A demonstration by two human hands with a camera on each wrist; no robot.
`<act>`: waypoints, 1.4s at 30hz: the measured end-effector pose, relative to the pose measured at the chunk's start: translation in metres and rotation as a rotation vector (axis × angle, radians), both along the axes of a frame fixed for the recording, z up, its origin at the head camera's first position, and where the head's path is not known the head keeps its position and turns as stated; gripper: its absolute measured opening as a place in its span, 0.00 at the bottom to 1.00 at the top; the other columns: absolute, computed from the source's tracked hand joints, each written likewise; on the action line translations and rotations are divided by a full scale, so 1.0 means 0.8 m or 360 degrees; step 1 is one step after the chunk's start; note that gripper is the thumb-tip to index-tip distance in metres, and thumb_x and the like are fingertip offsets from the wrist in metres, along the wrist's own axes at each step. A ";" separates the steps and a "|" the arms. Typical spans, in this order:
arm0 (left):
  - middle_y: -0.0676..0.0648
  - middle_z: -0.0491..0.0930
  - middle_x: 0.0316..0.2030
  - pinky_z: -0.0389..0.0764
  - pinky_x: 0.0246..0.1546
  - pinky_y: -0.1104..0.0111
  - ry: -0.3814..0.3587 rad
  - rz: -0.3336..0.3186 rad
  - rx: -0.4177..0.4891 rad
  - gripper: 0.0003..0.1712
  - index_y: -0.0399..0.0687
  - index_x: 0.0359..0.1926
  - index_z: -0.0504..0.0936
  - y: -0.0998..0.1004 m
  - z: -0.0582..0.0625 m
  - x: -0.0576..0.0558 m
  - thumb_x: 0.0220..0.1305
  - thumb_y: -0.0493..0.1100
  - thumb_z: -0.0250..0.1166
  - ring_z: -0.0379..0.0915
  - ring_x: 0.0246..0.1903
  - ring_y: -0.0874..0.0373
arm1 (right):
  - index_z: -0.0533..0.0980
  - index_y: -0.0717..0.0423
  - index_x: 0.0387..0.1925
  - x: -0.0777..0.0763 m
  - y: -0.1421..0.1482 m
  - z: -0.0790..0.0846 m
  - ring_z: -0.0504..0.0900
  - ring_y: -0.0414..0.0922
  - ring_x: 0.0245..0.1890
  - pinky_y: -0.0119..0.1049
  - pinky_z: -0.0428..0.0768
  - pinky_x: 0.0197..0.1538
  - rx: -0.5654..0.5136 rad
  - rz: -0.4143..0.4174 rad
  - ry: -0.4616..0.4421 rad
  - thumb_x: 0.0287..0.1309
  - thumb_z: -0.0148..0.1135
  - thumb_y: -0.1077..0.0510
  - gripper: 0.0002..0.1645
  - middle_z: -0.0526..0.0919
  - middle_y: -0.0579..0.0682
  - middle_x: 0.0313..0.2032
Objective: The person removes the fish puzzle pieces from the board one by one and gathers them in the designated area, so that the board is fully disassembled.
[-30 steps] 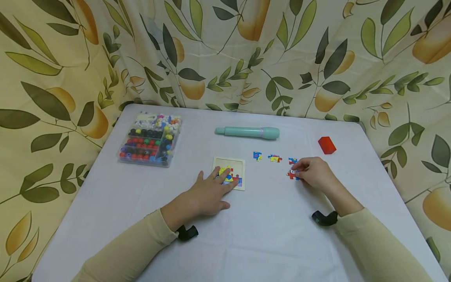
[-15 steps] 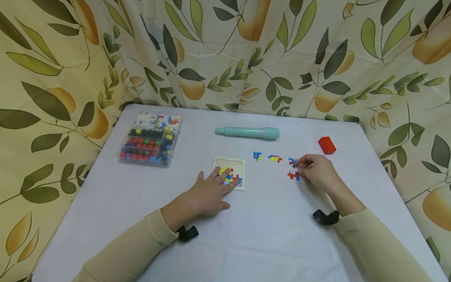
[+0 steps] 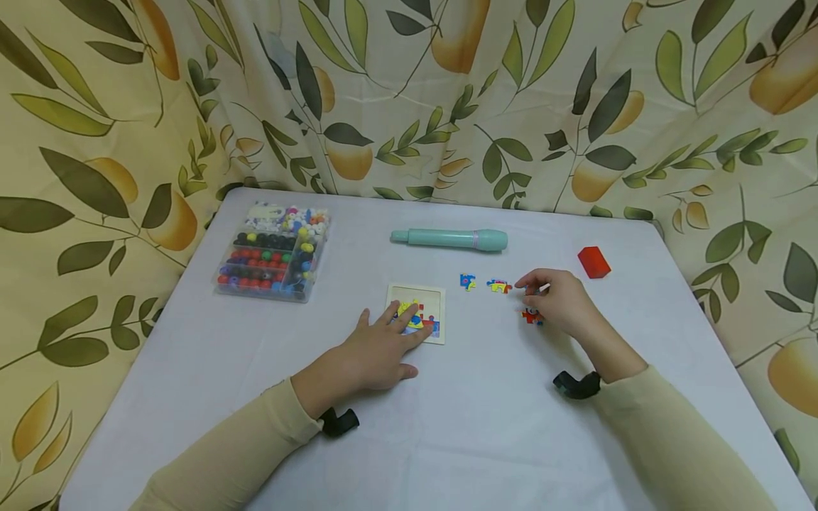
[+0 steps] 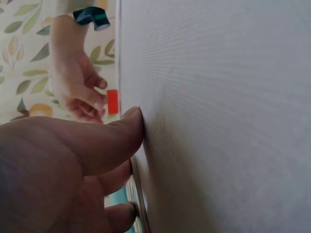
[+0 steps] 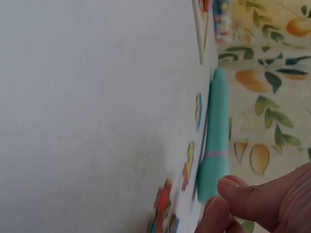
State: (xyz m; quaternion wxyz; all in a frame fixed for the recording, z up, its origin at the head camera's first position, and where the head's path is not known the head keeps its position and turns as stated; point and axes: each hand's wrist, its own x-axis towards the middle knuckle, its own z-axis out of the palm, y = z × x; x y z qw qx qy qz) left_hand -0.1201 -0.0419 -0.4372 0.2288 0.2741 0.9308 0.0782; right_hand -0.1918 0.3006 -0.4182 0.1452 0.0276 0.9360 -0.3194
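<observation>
My left hand lies with spread fingers on the small jigsaw puzzle in its pale frame, covering part of it. In the left wrist view its thumb touches the white cloth. My right hand hovers over loose puzzle pieces, thumb and index finger apart in the head view, nothing visible between them. Below its fingertips lies a red-and-blue piece; another piece is mostly hidden behind the fingers. To the left lie a yellow-and-red piece and a blue-and-yellow piece.
A mint-green tube-shaped object with a rounded end lies behind the pieces. A red block stands at the right. The clear divided box of beads sits at the back left of the white-covered table.
My right hand has shifted from the red-and-blue piece to the piece behind it, then leftward over the cloth. The left hand stays in place.
</observation>
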 end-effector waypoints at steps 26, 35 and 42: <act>0.37 0.29 0.88 0.40 0.83 0.31 -0.0062 0.0116 -0.0009 0.44 0.82 0.85 0.53 0.002 -0.010 -0.002 0.75 0.68 0.63 0.20 0.87 0.33 | 0.87 0.54 0.52 -0.007 -0.152 -0.019 0.81 0.48 0.29 0.36 0.85 0.30 -0.0305 0.0456 0.0110 0.69 0.68 0.64 0.13 0.83 0.54 0.43; 0.43 0.25 0.88 0.37 0.81 0.28 -0.0055 0.0095 -0.0075 0.44 0.86 0.84 0.46 0.000 -0.014 0.002 0.77 0.71 0.57 0.19 0.86 0.30 | 0.88 0.53 0.51 -0.012 -0.191 -0.030 0.81 0.48 0.41 0.38 0.82 0.46 -0.0130 0.0567 0.0077 0.62 0.74 0.63 0.15 0.85 0.52 0.43; 0.42 0.25 0.88 0.38 0.81 0.28 -0.0029 0.0079 -0.0074 0.45 0.84 0.85 0.44 -0.003 -0.011 0.007 0.77 0.70 0.57 0.19 0.86 0.34 | 0.88 0.50 0.49 -0.011 -0.198 -0.031 0.80 0.48 0.46 0.44 0.83 0.54 -0.0032 0.0560 0.0058 0.61 0.75 0.62 0.14 0.84 0.51 0.46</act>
